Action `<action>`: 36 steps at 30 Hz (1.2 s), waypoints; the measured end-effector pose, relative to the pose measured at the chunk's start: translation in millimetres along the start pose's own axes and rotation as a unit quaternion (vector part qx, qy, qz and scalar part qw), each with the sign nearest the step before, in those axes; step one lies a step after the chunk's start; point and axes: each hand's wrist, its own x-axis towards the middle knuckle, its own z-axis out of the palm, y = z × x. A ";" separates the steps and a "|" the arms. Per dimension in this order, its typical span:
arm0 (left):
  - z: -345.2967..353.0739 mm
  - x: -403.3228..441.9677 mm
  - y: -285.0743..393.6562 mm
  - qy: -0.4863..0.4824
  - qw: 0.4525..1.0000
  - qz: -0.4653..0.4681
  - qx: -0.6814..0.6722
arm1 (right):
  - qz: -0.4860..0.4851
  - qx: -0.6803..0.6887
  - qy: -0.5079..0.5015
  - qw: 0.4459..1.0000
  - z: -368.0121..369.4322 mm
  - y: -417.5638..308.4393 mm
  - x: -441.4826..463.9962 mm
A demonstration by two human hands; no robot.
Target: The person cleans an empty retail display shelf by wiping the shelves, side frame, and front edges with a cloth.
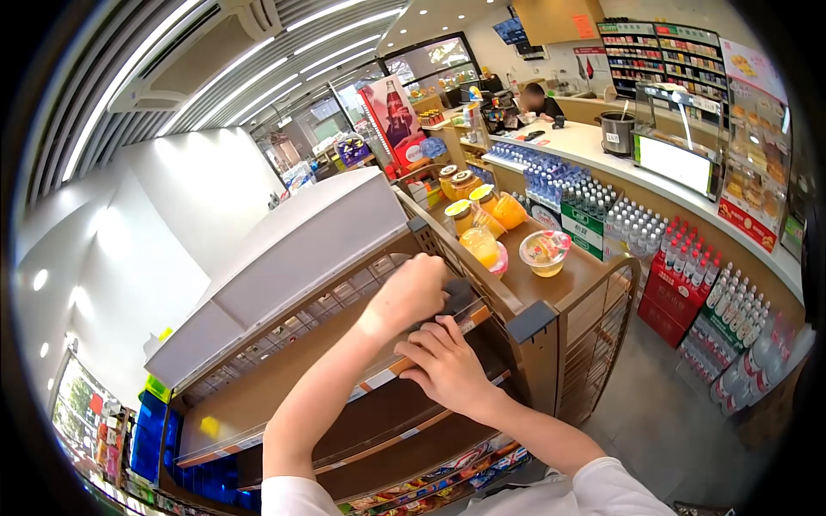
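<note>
My left hand (411, 297) is closed over the right end of the upper brown shelf (284, 387). A dark grey, cloth-like piece (462, 297) shows beside its fingers; its exact kind is unclear. Just below, my right hand (449, 365) has its fingers curled at the shelf's front edge. The fingertips meet the dark piece, and part of their hold is hidden. A label strip (379, 378) runs along that edge.
Fruit jars (462, 182) and cups of jelly (545, 252) stand on the end unit (568, 279). Below are snack packets (430, 490). Stacked bottles (637, 224) line the counter (585, 142), where a person (542, 107) sits. A wire rack (602, 335) juts out right.
</note>
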 end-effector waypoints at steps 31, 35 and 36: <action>6.0 -43.6 -33.3 -0.043 0.985 -0.162 -0.050 | -0.002 -0.005 0.014 1.000 -3.1 0.9 1.7; 7.1 -49.9 -36.7 -0.020 0.992 -0.109 -0.059 | -0.005 -0.012 0.012 1.000 -3.5 -0.4 1.6; 6.5 -50.4 -38.5 -0.015 0.995 -0.081 -0.061 | -0.005 -0.016 0.015 1.000 -2.8 -0.2 1.5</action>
